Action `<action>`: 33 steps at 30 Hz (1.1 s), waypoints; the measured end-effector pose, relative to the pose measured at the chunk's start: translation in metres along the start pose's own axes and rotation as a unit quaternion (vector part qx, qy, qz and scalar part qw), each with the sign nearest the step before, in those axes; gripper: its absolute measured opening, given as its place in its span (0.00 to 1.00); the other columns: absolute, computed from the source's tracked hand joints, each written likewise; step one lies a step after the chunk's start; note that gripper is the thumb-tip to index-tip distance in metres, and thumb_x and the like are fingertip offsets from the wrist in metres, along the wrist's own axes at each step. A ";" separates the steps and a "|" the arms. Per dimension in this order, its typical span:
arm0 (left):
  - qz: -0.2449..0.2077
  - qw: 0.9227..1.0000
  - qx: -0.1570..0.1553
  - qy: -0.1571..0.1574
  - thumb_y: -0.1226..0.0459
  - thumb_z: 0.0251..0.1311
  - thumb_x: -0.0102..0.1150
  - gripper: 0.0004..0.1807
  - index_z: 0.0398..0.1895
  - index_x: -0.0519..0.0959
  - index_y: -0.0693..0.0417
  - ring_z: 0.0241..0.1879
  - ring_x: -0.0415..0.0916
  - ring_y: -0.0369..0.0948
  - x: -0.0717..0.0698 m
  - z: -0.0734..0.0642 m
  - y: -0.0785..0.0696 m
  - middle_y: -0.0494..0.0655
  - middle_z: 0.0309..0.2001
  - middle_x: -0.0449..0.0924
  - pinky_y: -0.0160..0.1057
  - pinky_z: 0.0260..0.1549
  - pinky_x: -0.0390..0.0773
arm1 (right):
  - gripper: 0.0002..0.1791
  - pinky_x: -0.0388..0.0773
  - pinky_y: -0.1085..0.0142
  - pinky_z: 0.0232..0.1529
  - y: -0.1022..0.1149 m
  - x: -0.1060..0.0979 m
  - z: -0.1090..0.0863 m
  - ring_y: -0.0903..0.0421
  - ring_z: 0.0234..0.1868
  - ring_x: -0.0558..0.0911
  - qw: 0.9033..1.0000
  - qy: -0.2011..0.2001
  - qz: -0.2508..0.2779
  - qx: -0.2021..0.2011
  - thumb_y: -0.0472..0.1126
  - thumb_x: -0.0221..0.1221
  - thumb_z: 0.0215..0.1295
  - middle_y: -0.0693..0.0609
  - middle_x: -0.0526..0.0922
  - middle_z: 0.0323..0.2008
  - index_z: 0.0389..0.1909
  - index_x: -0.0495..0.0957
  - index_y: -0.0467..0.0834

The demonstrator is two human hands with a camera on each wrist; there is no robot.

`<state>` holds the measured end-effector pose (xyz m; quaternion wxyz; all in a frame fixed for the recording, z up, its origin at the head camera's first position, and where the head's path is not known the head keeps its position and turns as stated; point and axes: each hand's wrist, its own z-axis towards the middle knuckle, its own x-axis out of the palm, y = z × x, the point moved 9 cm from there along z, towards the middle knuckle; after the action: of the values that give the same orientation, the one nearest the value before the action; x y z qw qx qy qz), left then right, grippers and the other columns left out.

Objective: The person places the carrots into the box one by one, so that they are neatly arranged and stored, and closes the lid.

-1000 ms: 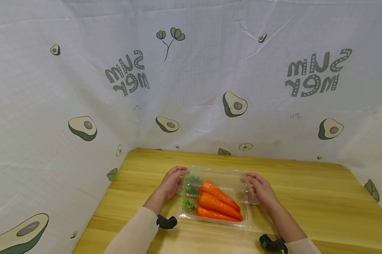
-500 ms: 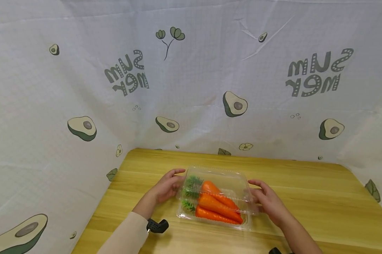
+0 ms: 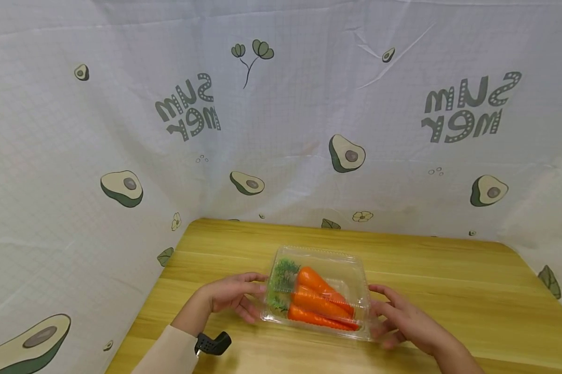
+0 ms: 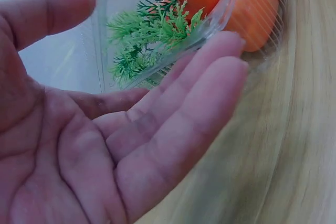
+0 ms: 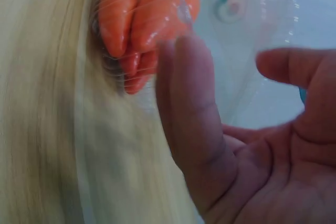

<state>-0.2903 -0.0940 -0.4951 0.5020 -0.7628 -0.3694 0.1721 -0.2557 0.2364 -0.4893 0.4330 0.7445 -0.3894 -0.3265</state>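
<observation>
A clear plastic clamshell box (image 3: 351, 259) lies on the wooden table with its lid lowered over the base. Inside are several orange carrots (image 3: 319, 304) with leafy green tops (image 3: 283, 280) towards the left. My left hand (image 3: 231, 295) is at the box's left side, its fingers loosely extended near the rim, as the left wrist view shows too; whether they touch it I cannot tell. At the right side, my right hand (image 3: 404, 323) has relaxed, spread fingers by the box's front right corner. Neither palm holds anything. Whether the lid is fastened is unclear.
The wooden table (image 3: 449, 280) extends around the box on all sides. A white cloth (image 3: 281, 114) printed with avocados hangs behind it and at the sides. A black wrist device (image 3: 213, 344) sits on my left forearm.
The clear lid has come down towards me, over the carrots, until it covers the base. Both hands have slid forward along the box's sides and loosened from the lid.
</observation>
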 end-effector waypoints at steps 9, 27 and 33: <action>-0.017 0.999 -0.011 0.049 0.55 0.72 0.52 0.42 0.82 0.45 0.54 0.36 0.89 0.45 0.014 -0.003 0.003 0.61 0.57 0.77 0.49 0.42 0.88 | 0.44 0.87 0.64 0.37 -0.005 0.016 -0.004 0.56 0.33 0.88 0.991 0.111 0.071 -0.004 0.46 0.46 0.80 0.43 0.83 0.44 0.80 0.27 0.38; -0.059 0.994 0.050 -0.075 0.67 0.68 0.54 0.42 0.83 0.48 0.51 0.32 0.84 0.40 0.003 0.024 -0.002 0.55 0.40 0.80 0.40 0.39 0.88 | 0.46 0.86 0.65 0.45 0.003 0.005 0.019 0.59 0.39 0.83 0.995 0.034 0.079 -0.050 0.41 0.50 0.79 0.49 0.80 0.40 0.80 0.26 0.37; -0.076 0.990 0.059 -0.104 0.71 0.67 0.57 0.43 0.82 0.51 0.50 0.30 0.84 0.39 -0.001 0.029 0.000 0.50 0.33 0.81 0.39 0.38 0.87 | 0.48 0.86 0.67 0.43 -0.001 0.000 0.026 0.61 0.37 0.85 0.993 0.004 0.105 -0.048 0.40 0.54 0.77 0.50 0.83 0.37 0.81 0.29 0.39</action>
<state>-0.3095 -0.0759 -0.5080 0.5164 -0.6794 -0.4661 0.2334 -0.2768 0.2261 -0.5010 0.5015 0.6793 -0.4473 -0.2950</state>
